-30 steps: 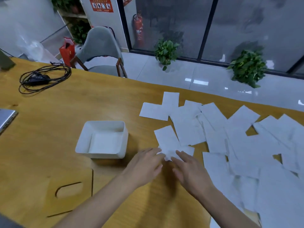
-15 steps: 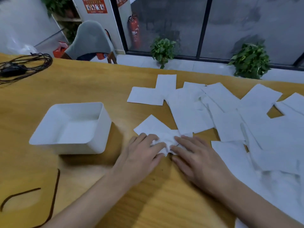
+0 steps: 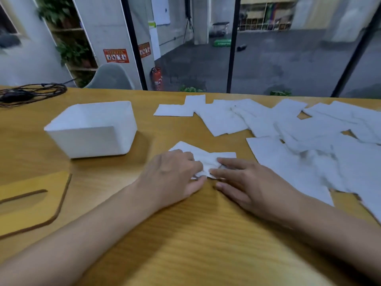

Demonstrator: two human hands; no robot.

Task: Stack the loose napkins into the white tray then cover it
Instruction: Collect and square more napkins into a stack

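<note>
Wood-grain table (image 3: 185,234), boxy white tray (image 3: 92,141), creased napkin (image 3: 208,157) under left hand (image 3: 171,176), right hand (image 3: 253,186)

Matt paper napkins (image 3: 292,129) (creased); grained wood table (image 3: 185,234).

Dim, cool light, seemingly from the windows; soft shadows, motion blur throughout, wide-angle bending at edges.

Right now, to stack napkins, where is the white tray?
Head view: the white tray stands left of centre on the table, beyond the wooden lid.
</note>
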